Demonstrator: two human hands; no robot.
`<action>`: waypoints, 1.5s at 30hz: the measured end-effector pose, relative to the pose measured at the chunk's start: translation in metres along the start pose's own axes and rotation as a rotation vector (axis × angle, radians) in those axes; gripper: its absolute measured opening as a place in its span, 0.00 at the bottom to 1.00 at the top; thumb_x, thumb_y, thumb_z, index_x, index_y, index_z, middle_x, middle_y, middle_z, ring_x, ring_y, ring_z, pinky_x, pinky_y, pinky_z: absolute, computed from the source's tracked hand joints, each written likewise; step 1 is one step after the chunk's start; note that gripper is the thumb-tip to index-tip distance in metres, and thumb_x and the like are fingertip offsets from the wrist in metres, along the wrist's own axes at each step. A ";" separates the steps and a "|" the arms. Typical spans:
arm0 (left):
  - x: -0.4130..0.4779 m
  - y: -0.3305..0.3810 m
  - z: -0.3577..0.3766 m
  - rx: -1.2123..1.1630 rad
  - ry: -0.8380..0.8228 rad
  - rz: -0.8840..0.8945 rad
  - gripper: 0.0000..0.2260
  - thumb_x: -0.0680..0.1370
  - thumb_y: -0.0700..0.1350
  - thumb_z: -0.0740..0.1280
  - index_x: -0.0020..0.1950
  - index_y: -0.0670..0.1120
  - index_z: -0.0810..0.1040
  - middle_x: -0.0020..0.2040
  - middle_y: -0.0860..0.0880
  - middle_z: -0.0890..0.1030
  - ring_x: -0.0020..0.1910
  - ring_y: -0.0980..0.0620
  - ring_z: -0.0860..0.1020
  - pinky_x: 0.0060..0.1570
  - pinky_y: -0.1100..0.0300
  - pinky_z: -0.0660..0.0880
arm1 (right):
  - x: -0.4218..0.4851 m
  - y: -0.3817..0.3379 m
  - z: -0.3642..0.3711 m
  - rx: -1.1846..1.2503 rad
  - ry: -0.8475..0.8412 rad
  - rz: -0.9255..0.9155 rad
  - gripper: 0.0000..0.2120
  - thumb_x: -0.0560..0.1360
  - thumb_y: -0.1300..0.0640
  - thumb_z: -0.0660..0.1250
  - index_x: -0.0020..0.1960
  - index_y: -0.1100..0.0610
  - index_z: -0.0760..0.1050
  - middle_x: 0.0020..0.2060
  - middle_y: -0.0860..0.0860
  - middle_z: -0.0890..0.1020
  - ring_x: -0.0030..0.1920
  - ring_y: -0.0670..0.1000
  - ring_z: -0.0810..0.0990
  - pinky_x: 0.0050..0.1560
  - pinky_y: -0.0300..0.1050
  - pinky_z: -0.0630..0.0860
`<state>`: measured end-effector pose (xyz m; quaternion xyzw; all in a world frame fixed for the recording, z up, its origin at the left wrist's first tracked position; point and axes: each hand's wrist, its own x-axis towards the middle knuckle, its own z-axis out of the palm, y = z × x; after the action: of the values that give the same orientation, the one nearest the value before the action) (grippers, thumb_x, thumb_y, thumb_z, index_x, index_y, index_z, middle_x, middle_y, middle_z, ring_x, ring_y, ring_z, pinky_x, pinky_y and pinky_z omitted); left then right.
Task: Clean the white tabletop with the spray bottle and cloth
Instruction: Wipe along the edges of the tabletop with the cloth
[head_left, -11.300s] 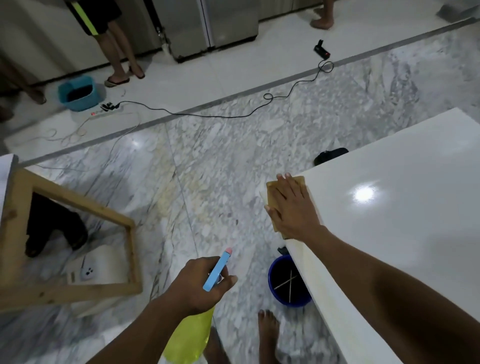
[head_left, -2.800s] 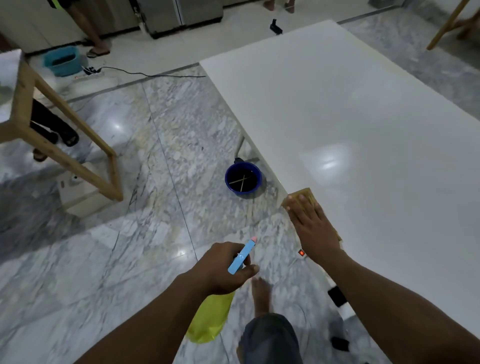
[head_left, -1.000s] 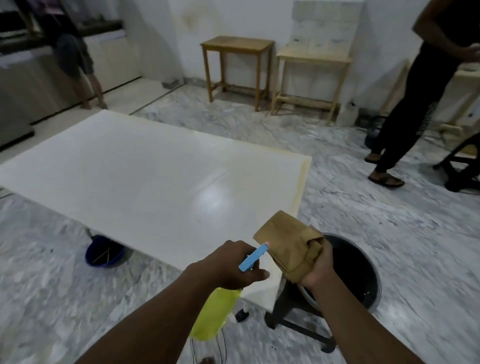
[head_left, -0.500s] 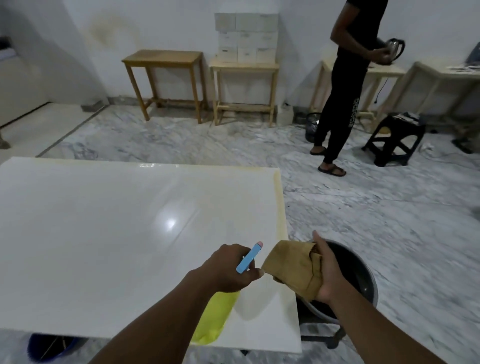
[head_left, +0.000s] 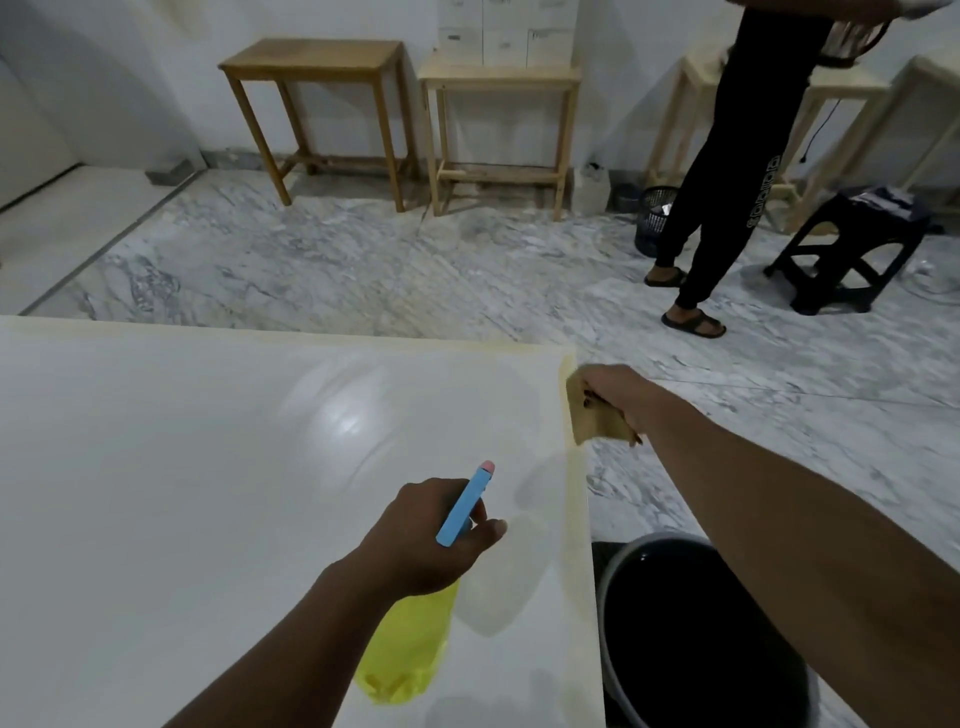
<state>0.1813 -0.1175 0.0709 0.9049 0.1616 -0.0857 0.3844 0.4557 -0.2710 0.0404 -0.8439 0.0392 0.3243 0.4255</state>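
The white tabletop (head_left: 208, 493) fills the left and middle of the view, with a yellowish band along its right and far edges. My left hand (head_left: 431, 540) hovers over it near the right side, gripping a yellow spray bottle (head_left: 408, 649) with a blue trigger head pointing up and away. My right hand (head_left: 615, 389) holds a tan cloth (head_left: 592, 421) bunched against the table's far right corner edge.
A dark bucket (head_left: 696, 639) with a grey rim stands on the floor right of the table. A person in black (head_left: 727, 171) stands at the far right beside a black stool (head_left: 852, 249). Two wooden side tables (head_left: 410, 78) line the back wall.
My right hand has carried the cloth from beside the spray bottle forward to the table's far right corner. The view has tilted down a little; my left hand keeps the bottle in place.
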 end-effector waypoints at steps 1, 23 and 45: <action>0.012 0.000 -0.001 -0.001 0.022 -0.003 0.14 0.75 0.63 0.70 0.41 0.53 0.77 0.38 0.50 0.83 0.36 0.49 0.84 0.42 0.44 0.83 | 0.025 -0.010 0.001 -0.093 0.053 -0.044 0.08 0.75 0.53 0.62 0.45 0.59 0.73 0.39 0.55 0.79 0.36 0.54 0.76 0.38 0.42 0.71; 0.187 0.014 0.020 -0.046 0.146 -0.027 0.13 0.78 0.58 0.72 0.47 0.49 0.80 0.42 0.50 0.84 0.39 0.47 0.86 0.47 0.45 0.84 | 0.230 0.055 0.087 -0.773 0.434 -0.588 0.30 0.81 0.46 0.45 0.80 0.57 0.51 0.80 0.56 0.56 0.80 0.57 0.51 0.78 0.62 0.51; -0.051 -0.016 0.059 -0.043 0.108 0.082 0.12 0.78 0.57 0.74 0.46 0.49 0.80 0.41 0.50 0.84 0.38 0.47 0.86 0.46 0.45 0.84 | -0.046 0.226 0.162 -0.813 0.452 -0.493 0.31 0.81 0.46 0.45 0.80 0.58 0.50 0.80 0.56 0.56 0.80 0.56 0.50 0.78 0.62 0.52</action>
<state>0.1261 -0.1608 0.0338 0.9056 0.1469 -0.0173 0.3976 0.2591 -0.3041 -0.1590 -0.9740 -0.1984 0.0135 0.1083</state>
